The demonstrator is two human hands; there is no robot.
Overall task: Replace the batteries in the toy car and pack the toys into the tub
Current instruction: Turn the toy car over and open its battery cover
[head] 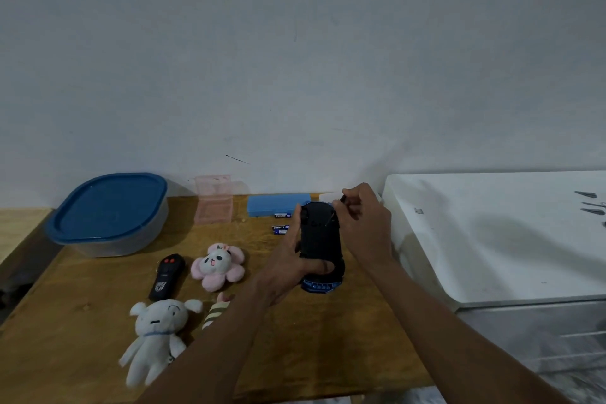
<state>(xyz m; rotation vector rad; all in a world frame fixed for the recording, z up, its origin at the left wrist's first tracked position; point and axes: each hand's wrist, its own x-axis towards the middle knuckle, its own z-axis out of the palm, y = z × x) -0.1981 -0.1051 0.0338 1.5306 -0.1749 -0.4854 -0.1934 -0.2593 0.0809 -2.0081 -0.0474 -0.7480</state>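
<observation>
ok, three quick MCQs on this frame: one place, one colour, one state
1. Where is the tub?
A) at the left end of the table
B) on the white cabinet
C) on the floor

2. What colour is its lid?
A) red
B) blue
C) green

3. What state is the toy car in?
A) on its wheels, untouched
B) inside the tub
C) held, underside showing

Answers:
1 A: it stands at the table's left end, near the wall.
2 B: the lid on it is plainly blue.
3 C: the left hand grips the car with its black underside toward the camera, and the right hand holds a thin tool to it.
</observation>
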